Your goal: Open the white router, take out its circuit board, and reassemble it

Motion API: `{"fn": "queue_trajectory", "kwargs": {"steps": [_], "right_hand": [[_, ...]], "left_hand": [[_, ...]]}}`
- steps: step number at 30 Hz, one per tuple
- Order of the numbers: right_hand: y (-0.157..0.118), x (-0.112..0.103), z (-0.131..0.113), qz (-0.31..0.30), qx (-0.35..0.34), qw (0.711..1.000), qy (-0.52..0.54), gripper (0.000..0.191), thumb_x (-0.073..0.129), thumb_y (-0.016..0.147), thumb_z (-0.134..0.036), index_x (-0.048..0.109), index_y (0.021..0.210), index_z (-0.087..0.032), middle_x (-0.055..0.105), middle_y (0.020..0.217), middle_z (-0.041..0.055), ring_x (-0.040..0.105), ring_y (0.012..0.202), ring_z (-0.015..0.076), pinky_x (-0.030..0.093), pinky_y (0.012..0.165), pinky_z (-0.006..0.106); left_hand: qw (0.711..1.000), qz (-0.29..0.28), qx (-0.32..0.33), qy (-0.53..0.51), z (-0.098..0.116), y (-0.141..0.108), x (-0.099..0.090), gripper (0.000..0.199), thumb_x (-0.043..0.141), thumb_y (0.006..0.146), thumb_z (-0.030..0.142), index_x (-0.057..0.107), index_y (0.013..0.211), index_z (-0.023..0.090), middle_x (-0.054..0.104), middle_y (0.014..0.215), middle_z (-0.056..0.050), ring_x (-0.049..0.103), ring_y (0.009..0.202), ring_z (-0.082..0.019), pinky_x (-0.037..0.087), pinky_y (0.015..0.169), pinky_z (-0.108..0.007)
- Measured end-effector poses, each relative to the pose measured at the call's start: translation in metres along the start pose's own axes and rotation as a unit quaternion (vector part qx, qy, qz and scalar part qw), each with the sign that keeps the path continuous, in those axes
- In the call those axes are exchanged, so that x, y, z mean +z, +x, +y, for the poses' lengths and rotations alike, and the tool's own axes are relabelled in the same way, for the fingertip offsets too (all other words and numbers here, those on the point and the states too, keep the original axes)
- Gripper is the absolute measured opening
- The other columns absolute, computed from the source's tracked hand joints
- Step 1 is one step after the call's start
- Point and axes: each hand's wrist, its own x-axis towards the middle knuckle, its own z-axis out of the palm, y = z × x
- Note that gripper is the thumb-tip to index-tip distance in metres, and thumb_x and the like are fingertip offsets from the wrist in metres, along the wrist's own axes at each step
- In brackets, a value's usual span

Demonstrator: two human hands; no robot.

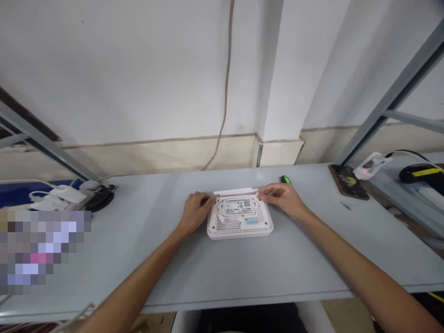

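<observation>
Right now, the left hand (196, 212) closes narrowly on a white perforated plastic router (239, 227), while the right hand (279, 196) pinches its flat white antenna (236, 191) on the pale grey surface (145, 231).

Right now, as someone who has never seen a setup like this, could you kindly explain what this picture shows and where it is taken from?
There is no machine here. The picture comes from a camera worn on a person's head, looking forward and down, so the arms reaching in from below are that person's own. On the grey table lies a white router, showing its vented side with a label. The left hand is at the router's left edge. The right hand is at its far right corner, beside a flat white antenna. I cannot tell how firmly either hand grips. A small green object lies just beyond the right hand.
</observation>
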Motion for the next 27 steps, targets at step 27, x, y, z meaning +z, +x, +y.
{"fn": "queue_trajectory", "kwargs": {"steps": [27], "right_hand": [[-0.0022,-0.0063,-0.0089,-0.033,0.049,0.995,0.077,0.035,0.092,0.066,-0.038,0.082,0.094,-0.020,0.081,0.095,0.0072,0.068,0.084,0.0172,0.047,0.068,0.030]], "left_hand": [[1.000,-0.020,0.009,-0.009,-0.0008,0.0051,0.0046,0.037,0.052,0.098,0.046,0.071,0.080,0.021,0.068,0.089,-0.006,0.056,0.097,-0.025,0.042,0.096,-0.042]]}}
